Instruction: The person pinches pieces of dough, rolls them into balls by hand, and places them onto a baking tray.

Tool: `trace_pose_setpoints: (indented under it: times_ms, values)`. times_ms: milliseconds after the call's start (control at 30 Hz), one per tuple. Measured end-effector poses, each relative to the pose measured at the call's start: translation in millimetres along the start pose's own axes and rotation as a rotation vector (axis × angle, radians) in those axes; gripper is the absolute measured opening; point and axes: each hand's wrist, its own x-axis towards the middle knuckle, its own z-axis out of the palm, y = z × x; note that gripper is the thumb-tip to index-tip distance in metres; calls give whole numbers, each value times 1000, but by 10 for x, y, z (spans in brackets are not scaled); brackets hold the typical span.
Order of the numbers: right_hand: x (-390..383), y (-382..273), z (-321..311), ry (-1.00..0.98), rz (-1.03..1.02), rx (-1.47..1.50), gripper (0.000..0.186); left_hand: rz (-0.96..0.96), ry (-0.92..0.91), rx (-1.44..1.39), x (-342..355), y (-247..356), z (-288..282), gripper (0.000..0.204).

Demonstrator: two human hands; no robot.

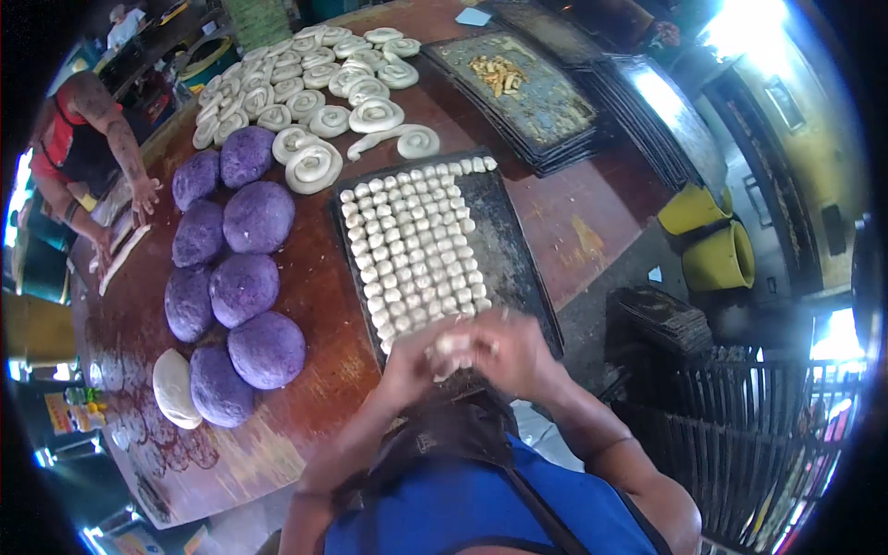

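Note:
Small pale dough balls [416, 240] stand in close rows on a dark baking tray [504, 227], whose right-hand strip is bare. Over the tray's near edge, my left hand [412, 363] and my right hand [516, 356] come together, fingers curled inward. Between them are a few small dough pieces [453, 344], partly covered by the fingers. Motion blurs my right hand, so its exact grip is hard to make out. The front rows of balls reach right up to my left hand.
Purple dough mounds [259, 217] and one white mound [174, 388] lie left of the tray. Coiled dough ropes [324, 83] cover the table's far side. Stacked trays [546, 102] stand at far right, yellow buckets [717, 259] beyond. A co-worker's hands [139, 208] press a dough strip [122, 257].

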Motion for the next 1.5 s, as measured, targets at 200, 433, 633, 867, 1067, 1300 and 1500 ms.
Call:
trace_pose_setpoints:
  times_ms: [200,433,633,867,1067,1300,1500]
  values:
    - [-191,75,250,297,69,-251,29,-244,116,-479,259,-18,268,33]
    - [213,375,-74,25,129,230,13,-439,47,-494,280,65,215,20]
    - [505,1641,-93,120,248,106,15,-99,522,-875,417,29,-89,12]
    - [718,1999,56,117,218,-111,29,-179,859,-1060,280,-385,-77,19]
    - [116,119,-255,-240,59,41,46,199,179,483,34,183,87,53]
    - [-149,-231,228,167,317,-43,34,-275,104,-731,-6,-78,268,38]
    - [-83,-107,128,240,82,-410,14,-6,92,-339,86,118,427,17]
